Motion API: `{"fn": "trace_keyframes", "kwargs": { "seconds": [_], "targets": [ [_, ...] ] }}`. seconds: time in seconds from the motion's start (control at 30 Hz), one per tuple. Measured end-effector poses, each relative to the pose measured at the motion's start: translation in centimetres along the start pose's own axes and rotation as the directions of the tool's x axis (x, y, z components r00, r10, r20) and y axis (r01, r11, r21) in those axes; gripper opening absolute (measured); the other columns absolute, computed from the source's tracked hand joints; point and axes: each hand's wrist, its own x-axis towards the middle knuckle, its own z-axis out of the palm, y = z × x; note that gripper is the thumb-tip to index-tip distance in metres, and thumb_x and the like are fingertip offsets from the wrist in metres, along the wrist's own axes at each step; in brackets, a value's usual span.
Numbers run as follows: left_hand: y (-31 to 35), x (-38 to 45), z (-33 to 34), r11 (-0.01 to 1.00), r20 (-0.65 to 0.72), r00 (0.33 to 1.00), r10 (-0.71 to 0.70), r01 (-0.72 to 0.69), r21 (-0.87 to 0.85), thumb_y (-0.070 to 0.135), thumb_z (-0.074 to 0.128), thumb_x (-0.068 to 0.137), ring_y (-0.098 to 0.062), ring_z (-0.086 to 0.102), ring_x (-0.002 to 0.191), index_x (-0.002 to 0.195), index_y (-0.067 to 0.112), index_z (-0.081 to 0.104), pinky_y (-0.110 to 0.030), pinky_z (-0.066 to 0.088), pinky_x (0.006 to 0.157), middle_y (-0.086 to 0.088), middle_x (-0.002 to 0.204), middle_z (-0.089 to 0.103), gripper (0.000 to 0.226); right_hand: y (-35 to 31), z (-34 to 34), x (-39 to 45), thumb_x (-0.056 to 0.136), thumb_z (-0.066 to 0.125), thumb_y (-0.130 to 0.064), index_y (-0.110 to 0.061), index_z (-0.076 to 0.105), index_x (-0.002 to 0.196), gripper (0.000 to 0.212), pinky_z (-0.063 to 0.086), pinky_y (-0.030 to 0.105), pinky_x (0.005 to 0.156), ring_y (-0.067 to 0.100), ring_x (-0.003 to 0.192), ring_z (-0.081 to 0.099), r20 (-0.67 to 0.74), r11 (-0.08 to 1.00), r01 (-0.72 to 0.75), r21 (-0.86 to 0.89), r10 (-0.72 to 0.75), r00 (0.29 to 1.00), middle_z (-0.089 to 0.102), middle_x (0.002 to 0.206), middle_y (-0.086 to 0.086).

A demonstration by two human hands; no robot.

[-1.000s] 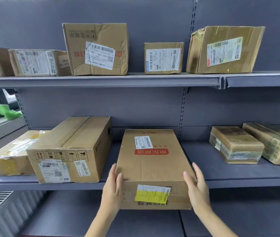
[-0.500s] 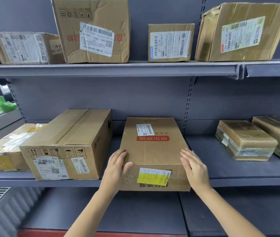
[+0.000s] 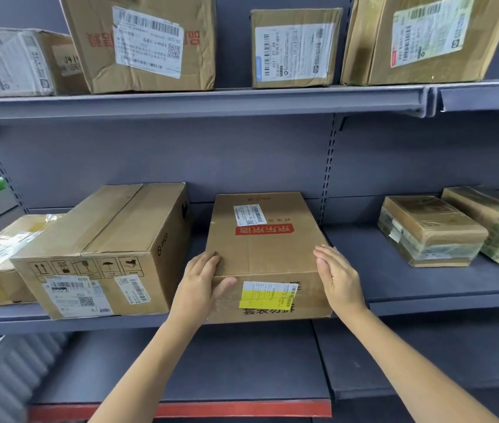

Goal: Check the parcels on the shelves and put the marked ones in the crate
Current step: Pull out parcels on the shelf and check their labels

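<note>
My left hand [image 3: 199, 285] grips the near left corner of the flat parcel [image 3: 265, 254] on the middle shelf [image 3: 425, 300], thumb across its front by the yellow label [image 3: 268, 296]. My right hand [image 3: 338, 279] lies flat against its right edge.

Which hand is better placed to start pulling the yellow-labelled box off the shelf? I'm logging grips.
Probably the left hand: its fingers lie over the box top and its thumb presses the front face, a real grip. The right hand lies flat against the side.
</note>
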Motion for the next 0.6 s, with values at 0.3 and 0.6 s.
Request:
{"fn": "trace_keyframes", "kwargs": {
  "seconds": [0.3, 0.6],
  "targets": [
    [2.7, 2.0, -2.5, 0.971, 0.129, 0.99, 0.05, -0.079, 0.227, 0.071, 0.018, 0.078, -0.019, 0.043, 0.119, 0.125, 0.016, 0.054, -0.032, 0.039, 0.099, 0.001, 0.131, 0.053, 0.081, 0.5, -2.4, 0.1, 0.096, 0.044, -0.023, -0.006, 0.05, 0.13, 0.039, 0.021, 0.018, 0.107, 0.018, 0.134, 0.038, 0.118, 0.997, -0.067, -0.031, 0.07, 0.991, 0.048, 0.139, 0.007],
    [10.8, 1.9, -0.6, 0.949, 0.115, 0.981, 0.157, -0.182, 0.259, 0.041, 0.045, 0.093, -0.027, 0.042, 0.124, 0.134, 0.011, 0.045, -0.035, 0.035, 0.102, -0.006, 0.136, 0.051, 0.051, 3.8, -9.8, -2.1, 0.096, 0.044, -0.025, -0.009, 0.042, 0.136, 0.043, 0.023, 0.023, 0.107, 0.018, 0.135, 0.034, 0.147, 0.989, -0.124, -0.077, 0.134, 0.98, 0.04, 0.144, 0.005]
  ]
}}
